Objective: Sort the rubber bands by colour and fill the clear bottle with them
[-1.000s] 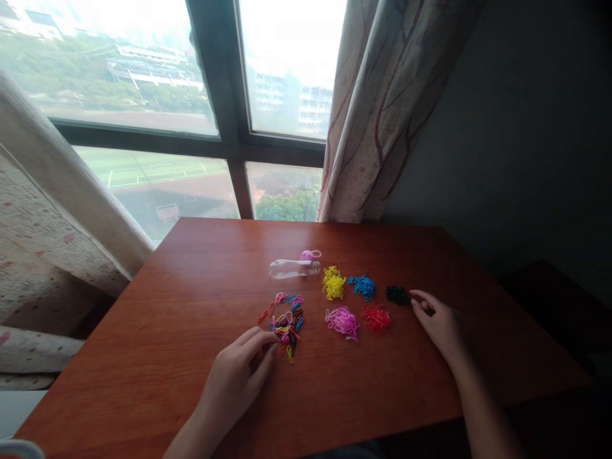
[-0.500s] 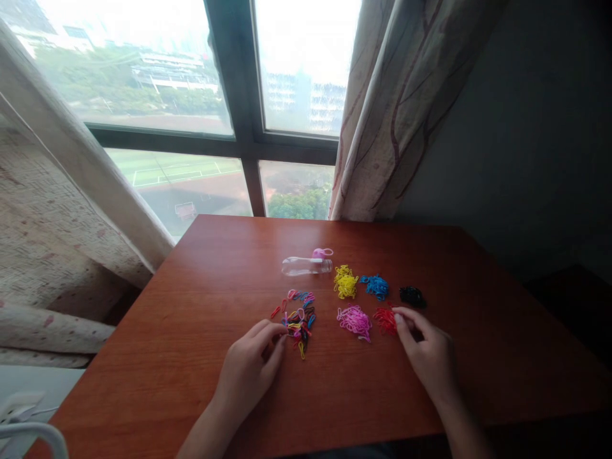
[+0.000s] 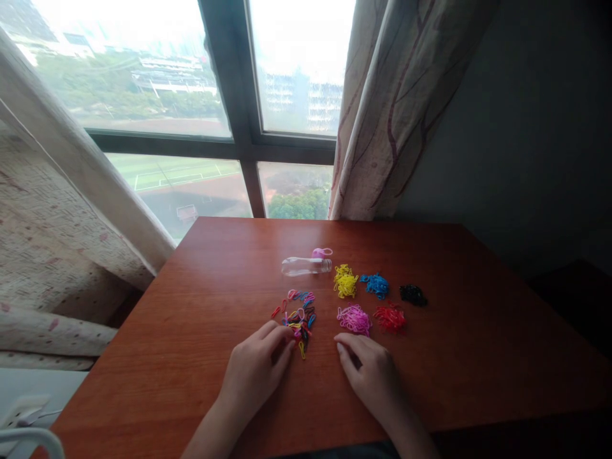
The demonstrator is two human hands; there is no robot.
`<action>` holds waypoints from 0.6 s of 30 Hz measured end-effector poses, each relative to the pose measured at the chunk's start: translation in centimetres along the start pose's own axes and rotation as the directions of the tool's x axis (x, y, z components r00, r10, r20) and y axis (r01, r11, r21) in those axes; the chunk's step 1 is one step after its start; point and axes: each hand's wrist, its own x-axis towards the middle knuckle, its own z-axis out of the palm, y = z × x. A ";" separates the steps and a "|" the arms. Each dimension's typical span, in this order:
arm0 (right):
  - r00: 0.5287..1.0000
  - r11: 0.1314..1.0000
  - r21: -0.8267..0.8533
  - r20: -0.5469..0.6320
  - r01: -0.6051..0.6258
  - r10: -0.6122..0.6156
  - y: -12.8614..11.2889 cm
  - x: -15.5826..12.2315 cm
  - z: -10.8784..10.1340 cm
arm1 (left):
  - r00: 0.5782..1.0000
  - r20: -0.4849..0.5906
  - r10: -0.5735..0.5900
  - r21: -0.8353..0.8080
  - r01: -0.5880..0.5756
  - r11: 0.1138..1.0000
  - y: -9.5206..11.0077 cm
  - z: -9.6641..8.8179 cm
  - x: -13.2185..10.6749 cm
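Observation:
A mixed pile of small pear-shaped plastic pins point(image 3: 306, 315) in several colours lies in front of me. My left hand point(image 3: 261, 360) is at its near left edge, thumb and forefinger brought together against the pins; whatever they pinch is hidden. My right hand point(image 3: 370, 370) hovers just right of that pile, below the pink pins point(image 3: 354, 318). Its thumb and forefinger nearly meet, and no pin shows between them. Sorted heaps sit to the right: yellow pins point(image 3: 345, 282), blue pins point(image 3: 375, 285), red pins point(image 3: 390, 317) and black pins point(image 3: 413, 294).
Behind the mixed pile a clear plastic bottle point(image 3: 305, 266) lies on its side, a pink cap with a loop point(image 3: 321, 252) beside its neck. The brown wooden table point(image 3: 201, 287) reaches to the window, between curtains point(image 3: 377, 115). A white cable point(image 3: 36, 437) is at lower left.
My right hand has left the red heap and moved left toward the mixed pile. My left hand has shifted slightly right, staying at the mixed pins.

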 end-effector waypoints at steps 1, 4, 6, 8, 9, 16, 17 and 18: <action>1.000 1.000 -0.002 0.002 -0.005 0.005 0.0 0.0 0.0 | 1.000 -0.001 -0.006 0.010 0.006 1.000 0.2 0.1 0.2; 1.000 1.000 -0.004 0.005 -0.022 0.022 -0.3 0.0 -0.1 | 1.000 -0.013 -0.020 0.023 0.021 1.000 0.7 0.3 0.7; 1.000 1.000 -0.002 0.001 -0.027 0.027 -0.4 0.0 -0.1 | 0.999 -0.023 -0.029 0.015 0.029 0.999 0.9 0.4 1.0; 1.000 1.000 0.003 -0.003 -0.030 0.030 -0.5 0.0 -0.1 | 0.999 -0.025 -0.036 -0.002 0.036 0.999 1.1 0.6 1.3; 0.999 0.999 0.007 -0.005 -0.031 0.031 -0.4 0.1 -0.1 | 0.999 -0.023 -0.041 -0.009 0.041 0.999 1.1 0.6 1.4; 0.999 0.999 0.030 0.002 -0.037 0.037 -0.2 0.0 0.0 | 0.998 -0.032 -0.059 -0.032 0.058 0.998 1.0 0.9 1.6; 0.999 0.999 0.033 0.002 -0.037 0.037 -0.2 0.0 0.0 | 0.998 -0.036 -0.060 -0.034 0.059 0.998 1.0 0.9 1.6; 0.999 0.999 0.035 0.002 -0.037 0.036 -0.2 0.0 0.1 | 0.997 -0.038 -0.062 -0.036 0.061 0.997 0.9 0.9 1.6</action>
